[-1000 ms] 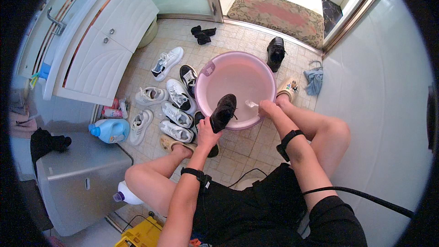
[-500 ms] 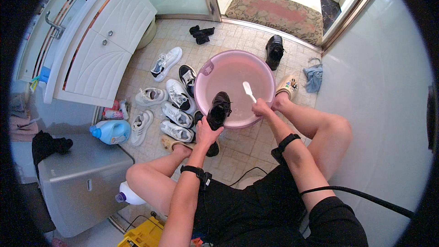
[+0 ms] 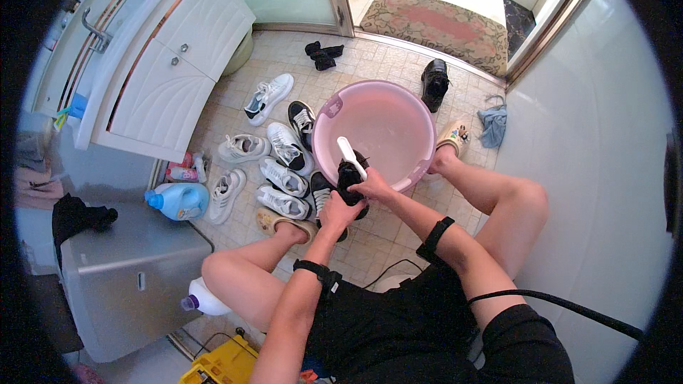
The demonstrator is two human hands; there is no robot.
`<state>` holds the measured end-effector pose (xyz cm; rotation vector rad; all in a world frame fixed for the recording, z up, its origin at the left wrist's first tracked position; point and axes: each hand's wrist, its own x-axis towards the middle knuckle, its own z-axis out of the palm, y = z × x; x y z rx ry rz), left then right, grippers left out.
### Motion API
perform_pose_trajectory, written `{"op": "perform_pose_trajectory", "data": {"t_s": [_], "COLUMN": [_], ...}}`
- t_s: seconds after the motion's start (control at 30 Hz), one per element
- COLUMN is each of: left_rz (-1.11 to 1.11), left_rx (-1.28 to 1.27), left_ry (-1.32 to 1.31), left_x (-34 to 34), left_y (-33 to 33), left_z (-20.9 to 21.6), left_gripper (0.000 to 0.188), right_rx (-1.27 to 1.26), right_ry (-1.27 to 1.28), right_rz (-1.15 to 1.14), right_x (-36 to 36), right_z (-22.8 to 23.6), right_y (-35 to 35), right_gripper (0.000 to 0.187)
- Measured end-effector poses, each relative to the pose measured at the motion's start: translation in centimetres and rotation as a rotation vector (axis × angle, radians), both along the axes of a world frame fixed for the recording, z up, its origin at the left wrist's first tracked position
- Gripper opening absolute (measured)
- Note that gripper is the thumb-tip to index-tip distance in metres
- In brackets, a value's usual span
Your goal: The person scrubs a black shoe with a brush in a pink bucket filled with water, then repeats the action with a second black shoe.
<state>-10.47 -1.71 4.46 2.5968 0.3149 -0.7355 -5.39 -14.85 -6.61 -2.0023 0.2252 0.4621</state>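
Over the near-left rim of a pink basin [image 3: 374,84] holding cloudy water, I hold a black lace-up shoe [image 3: 348,174]. My left hand [image 3: 340,210] is closed around the shoe's near end. A white long-handled brush [image 3: 346,149] is gripped in my right hand [image 3: 371,185], which is at the right side of the shoe. The brush lies across the top of the shoe with its broad end pointing away from me. Whether its bristles touch the shoe, I cannot tell. Another black shoe [image 3: 435,85] stands on the tiles beyond the basin, to the right.
Several white and black-and-white sneakers [image 3: 284,146] are grouped left of the basin. Black socks [image 3: 324,55] lie beyond it. A blue detergent jug [image 3: 179,201] stands near a grey box [image 3: 135,270]. At the right wall is a blue cloth [image 3: 492,124]; a patterned mat [image 3: 437,28] fills the doorway.
My right hand has moved left with the brush, from over the basin to the shoe. The shoe has come slightly nearer to me. The whole view has shifted a little.
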Motion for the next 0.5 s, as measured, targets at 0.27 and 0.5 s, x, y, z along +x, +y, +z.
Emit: {"op": "perform_pose_trajectory", "data": {"t_s": [0.27,0.5], "left_rz": [0.002,0.019], "left_rx": [0.021,-0.006], "left_ry": [0.005,-0.002], "left_x": [-0.3,-0.3], "left_y": [0.8,1.0], "left_z": [0.2,-0.4], "left_gripper": [0.082,0.078], "right_rx": [-0.001,-0.106], "right_ry": [0.049,-0.224], "right_rz": [0.026,-0.055], "right_x": [-0.6,-0.6], "right_z": [1.7,4.2], "right_y": [0.0,0.7], "right_gripper": [0.055,0.042]}}
